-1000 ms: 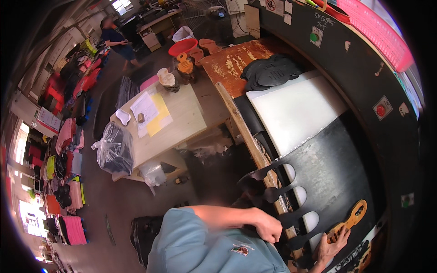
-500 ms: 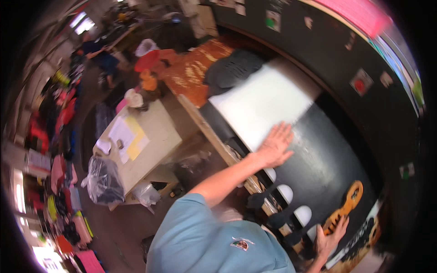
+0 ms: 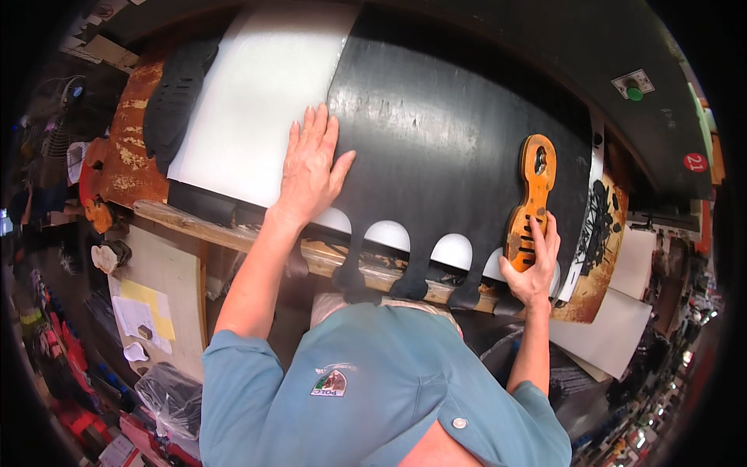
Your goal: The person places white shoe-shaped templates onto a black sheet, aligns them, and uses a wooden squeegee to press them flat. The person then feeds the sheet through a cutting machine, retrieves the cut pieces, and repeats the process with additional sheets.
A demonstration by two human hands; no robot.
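My left hand lies flat, fingers stretched out, near the border of a white sheet and a black rubber-like sheet. My right hand grips the lower end of an orange, sole-shaped cutting die, thumb on its left side and fingers on its right. The die rests on the right part of the black sheet. Along the near edge the black sheet has rounded cut-outs with white showing through, and narrow black strips hang down between them.
Dark cut pieces lie left of the white sheet, on a worn brown board. Black scraps sit at the right end. Before me runs a wooden edge. A dark machine panel with a green button stands behind. A side table holds papers.
The head view has turned and now faces the bench squarely. My left hand still lies near the white sheet's border, and my right hand is still at the cutting die.
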